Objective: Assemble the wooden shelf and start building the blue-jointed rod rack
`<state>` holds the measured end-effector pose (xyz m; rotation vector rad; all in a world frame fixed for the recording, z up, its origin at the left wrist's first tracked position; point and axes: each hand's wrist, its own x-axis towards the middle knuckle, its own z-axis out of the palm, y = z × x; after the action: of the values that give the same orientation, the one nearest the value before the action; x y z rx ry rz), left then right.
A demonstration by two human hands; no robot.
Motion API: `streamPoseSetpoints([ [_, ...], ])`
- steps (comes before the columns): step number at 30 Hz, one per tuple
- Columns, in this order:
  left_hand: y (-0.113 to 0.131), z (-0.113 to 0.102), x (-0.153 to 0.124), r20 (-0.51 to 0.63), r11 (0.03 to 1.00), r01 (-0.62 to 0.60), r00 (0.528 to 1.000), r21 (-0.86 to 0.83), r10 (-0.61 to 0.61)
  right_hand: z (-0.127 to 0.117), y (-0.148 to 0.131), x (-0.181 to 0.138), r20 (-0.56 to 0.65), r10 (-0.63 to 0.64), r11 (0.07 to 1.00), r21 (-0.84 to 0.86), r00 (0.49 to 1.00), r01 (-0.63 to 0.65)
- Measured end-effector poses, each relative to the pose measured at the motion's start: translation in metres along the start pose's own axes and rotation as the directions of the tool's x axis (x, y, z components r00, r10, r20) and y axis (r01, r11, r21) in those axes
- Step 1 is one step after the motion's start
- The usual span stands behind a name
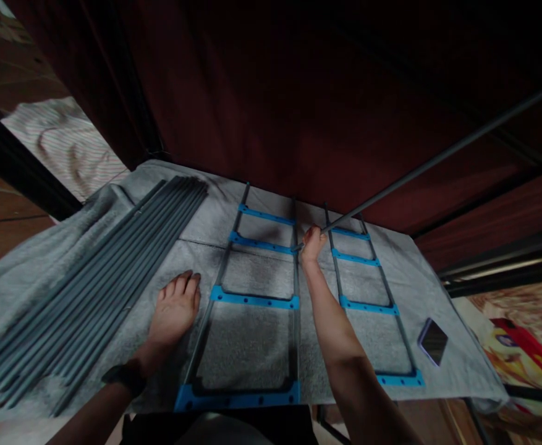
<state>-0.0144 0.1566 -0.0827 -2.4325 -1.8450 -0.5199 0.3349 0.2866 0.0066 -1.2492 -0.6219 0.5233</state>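
Head view: a person's right hand [314, 243] wraps a long grey rod [437, 161] close to its lower end, the grip closed around it; a short stub pokes out toward the left ladder-like frame [254, 300], though whether it touches cannot be told. The rod slants up and out past the right edge. It looks stiff, smooth and fairly light, but its length likely makes it tip-heavy, so a hold nearer the middle should steady it. The left hand [177, 306] lies palm down, fingers loosely spread, holding nothing, between that frame and a row of grey rods [99, 284]. A second blue-runged frame [368, 306] and a phone [432, 342] lie to the right. Soft-looking grey cloth covers the counter [247, 346]. The room is dim, with a dark red curtain [233, 111] behind.
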Motion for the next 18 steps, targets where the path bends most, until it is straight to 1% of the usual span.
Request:
streamPoseSetpoints([
  [4,0.002,-0.004,0.001,0.001,1.000,0.006,1.000,-0.020,-0.006,0.000,0.001,-0.004,0.032,0.002,0.999,-0.039,0.999,-0.001],
  [8,0.001,-0.001,0.001,0.010,0.999,0.021,1.000,-0.045,-0.021,-0.002,0.007,-0.003,0.099,-0.046,0.998,0.034,0.994,0.043],
  [12,0.000,0.003,-0.001,0.017,0.998,0.026,1.000,-0.051,-0.025,-0.002,0.011,0.001,0.120,-0.053,0.996,0.077,0.991,0.044],
  [16,-0.001,0.005,-0.001,0.018,0.996,0.046,0.999,-0.071,-0.045,0.002,0.010,0.006,0.129,-0.002,1.000,-0.015,0.992,0.004],
  [18,-0.001,0.006,-0.001,0.022,0.994,0.052,0.998,-0.098,-0.050,0.004,0.011,0.008,0.129,-0.001,0.998,-0.062,0.992,0.009],
])
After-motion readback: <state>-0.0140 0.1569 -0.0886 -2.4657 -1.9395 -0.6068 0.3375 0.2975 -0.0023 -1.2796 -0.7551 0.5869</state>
